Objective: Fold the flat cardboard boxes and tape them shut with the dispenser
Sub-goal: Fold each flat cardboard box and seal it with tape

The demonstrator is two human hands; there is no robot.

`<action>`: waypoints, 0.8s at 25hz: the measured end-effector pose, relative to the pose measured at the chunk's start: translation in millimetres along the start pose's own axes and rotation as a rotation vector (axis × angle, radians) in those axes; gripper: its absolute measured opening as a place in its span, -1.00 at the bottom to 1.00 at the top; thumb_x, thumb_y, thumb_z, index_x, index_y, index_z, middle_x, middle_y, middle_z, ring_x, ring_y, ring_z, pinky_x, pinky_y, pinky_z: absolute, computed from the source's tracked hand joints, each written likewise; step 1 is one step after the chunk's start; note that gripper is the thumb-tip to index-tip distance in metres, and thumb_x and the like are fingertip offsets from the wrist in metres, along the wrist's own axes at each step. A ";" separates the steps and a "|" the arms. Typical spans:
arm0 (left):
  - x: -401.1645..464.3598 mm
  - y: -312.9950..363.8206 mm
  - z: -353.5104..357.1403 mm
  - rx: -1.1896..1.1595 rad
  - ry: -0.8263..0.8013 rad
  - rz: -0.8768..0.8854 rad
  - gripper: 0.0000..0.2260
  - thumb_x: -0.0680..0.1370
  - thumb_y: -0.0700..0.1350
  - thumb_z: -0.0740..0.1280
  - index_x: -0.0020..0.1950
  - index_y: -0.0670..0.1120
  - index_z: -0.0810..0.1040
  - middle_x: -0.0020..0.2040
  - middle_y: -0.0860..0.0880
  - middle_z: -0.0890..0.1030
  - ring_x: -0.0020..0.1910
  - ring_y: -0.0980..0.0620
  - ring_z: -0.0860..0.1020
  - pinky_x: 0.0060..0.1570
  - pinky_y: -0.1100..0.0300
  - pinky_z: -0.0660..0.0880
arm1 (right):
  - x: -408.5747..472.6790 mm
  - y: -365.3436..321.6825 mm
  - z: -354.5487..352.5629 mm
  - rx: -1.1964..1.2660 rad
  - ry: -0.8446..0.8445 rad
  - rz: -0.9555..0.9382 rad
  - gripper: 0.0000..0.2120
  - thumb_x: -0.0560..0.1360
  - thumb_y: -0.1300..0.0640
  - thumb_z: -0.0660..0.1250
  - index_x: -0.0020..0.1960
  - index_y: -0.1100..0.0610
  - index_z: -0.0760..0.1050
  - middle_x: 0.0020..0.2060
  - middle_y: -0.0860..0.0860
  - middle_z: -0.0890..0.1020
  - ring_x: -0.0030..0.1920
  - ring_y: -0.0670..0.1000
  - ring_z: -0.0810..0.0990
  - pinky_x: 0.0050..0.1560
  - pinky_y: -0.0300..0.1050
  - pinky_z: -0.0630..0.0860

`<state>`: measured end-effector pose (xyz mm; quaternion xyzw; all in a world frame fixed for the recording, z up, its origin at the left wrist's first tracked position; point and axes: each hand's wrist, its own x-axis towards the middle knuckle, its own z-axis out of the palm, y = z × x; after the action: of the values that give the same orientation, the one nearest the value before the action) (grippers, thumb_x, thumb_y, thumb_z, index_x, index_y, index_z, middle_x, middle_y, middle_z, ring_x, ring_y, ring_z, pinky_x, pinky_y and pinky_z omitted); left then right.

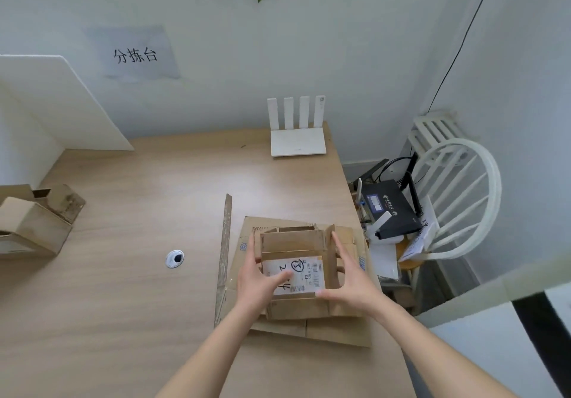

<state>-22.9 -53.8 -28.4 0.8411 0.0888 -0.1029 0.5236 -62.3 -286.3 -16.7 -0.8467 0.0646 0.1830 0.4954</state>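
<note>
The boxes [296, 243] are brown cardboard, one bearing a white label [293, 274] with black marks. The surface [139, 212] looks pale wood-grain; the router [298, 141] is white.

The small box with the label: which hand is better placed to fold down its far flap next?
Probably the right hand. Its fingertips reach the far right corner of the small box, beside the far flap. The left hand has its thumb across the label.
</note>
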 end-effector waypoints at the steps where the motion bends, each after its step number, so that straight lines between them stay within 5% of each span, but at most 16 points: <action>1: -16.7 0.6 -9.2 -0.016 -0.024 0.046 0.01 0.29 0.00 0.66 0.58 0.27 0.14 0.17 0.18 0.62 0.08 0.22 0.62 0.13 0.08 0.61 | -17.0 -7.4 5.4 -0.021 -0.016 -0.024 0.24 0.31 -0.07 0.64 0.50 -0.51 -0.31 0.62 -0.18 0.01 0.58 0.03 0.19 0.52 0.15 0.29; 10: -198.7 -61.5 -71.2 -0.075 -0.052 0.243 -0.39 0.43 -0.09 0.56 0.40 0.28 0.46 0.06 0.30 0.65 0.04 0.29 0.60 -0.04 0.21 0.63 | -193.1 -7.8 113.0 -0.057 0.084 -0.149 0.02 0.40 -0.27 0.52 0.54 -0.48 -0.17 0.55 -0.33 0.20 0.51 -0.15 0.27 0.46 0.05 0.37; 14: -265.0 -126.2 -68.7 0.002 -0.108 0.229 -0.53 0.48 -0.08 0.51 0.26 0.36 0.52 0.19 0.32 0.54 0.20 0.23 0.53 0.09 0.19 0.60 | -249.6 40.9 169.6 0.037 0.022 -0.054 -0.22 0.38 -0.34 0.47 0.44 -0.58 0.10 0.54 -0.29 0.28 0.52 -0.12 0.31 0.40 -0.03 0.38; 17: -304.1 -159.4 -62.9 0.027 -0.114 0.120 -0.76 0.52 0.12 0.45 0.16 0.34 0.57 0.28 0.27 0.44 0.23 0.36 0.42 0.14 0.35 0.48 | -273.6 63.8 196.8 0.030 -0.012 0.046 -0.45 0.39 -0.49 0.32 0.36 -0.52 0.34 0.58 -0.16 0.22 0.57 -0.08 0.20 0.49 -0.01 0.31; 20: -317.3 -171.0 -58.3 0.023 -0.031 0.112 -0.84 0.54 0.09 0.44 0.04 0.33 0.54 0.17 0.19 0.56 0.08 0.29 0.52 -0.08 0.38 0.50 | -284.3 68.0 204.3 0.043 0.088 0.038 -0.63 0.52 -0.31 0.33 0.30 -0.49 0.36 0.50 -0.20 0.37 0.49 -0.08 0.35 0.39 -0.09 0.38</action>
<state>-367.8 59.9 -66.4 0.8490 0.0323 -0.0876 0.5201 -395.1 -164.6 -56.2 -0.8416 0.1064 0.1537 0.5067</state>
